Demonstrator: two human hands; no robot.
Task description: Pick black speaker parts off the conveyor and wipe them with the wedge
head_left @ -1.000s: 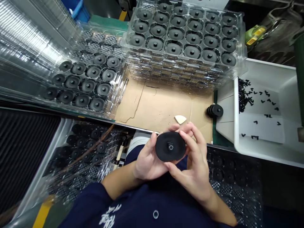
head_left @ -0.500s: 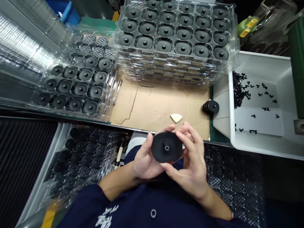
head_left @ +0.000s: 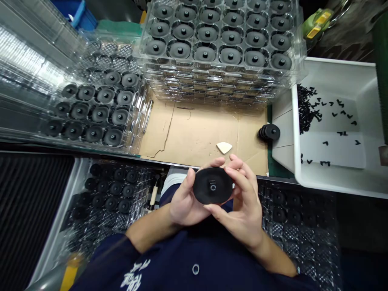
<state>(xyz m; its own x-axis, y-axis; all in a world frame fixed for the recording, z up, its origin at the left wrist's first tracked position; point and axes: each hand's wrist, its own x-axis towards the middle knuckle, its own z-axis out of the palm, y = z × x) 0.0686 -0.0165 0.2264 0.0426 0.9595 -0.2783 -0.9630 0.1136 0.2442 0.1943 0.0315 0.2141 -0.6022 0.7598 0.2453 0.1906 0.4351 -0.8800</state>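
Observation:
A round black disc (head_left: pixel 202 189) with a small raised stem at its centre is held up in front of my body, its stem side facing me. My left hand (head_left: pixel 187 202) cups it from the left, the thumb along the rim and the other fingers mostly hidden behind. On the right, my right hand (head_left: pixel 242 202) pinches the rim, fingertips at the upper right and thumb at the lower right. Beyond the hands, a small cream wedge-shaped piece (head_left: pixel 224 148) lies on the cardboard (head_left: pixel 194 129).
Stacked clear trays (head_left: pixel 218 70) of similar discs stand at the back. Another clear tray (head_left: pixel 138 125) with discs is at left. A short stack of black discs (head_left: pixel 270 132) lies beside a white bin (head_left: pixel 298 161) containing small black pieces. More trays sit low on both sides.
The view has shifted slightly, so the bench things appear a little displaced. Both hands keep the disc in nearly the same place and grip; it is tilted slightly differently.

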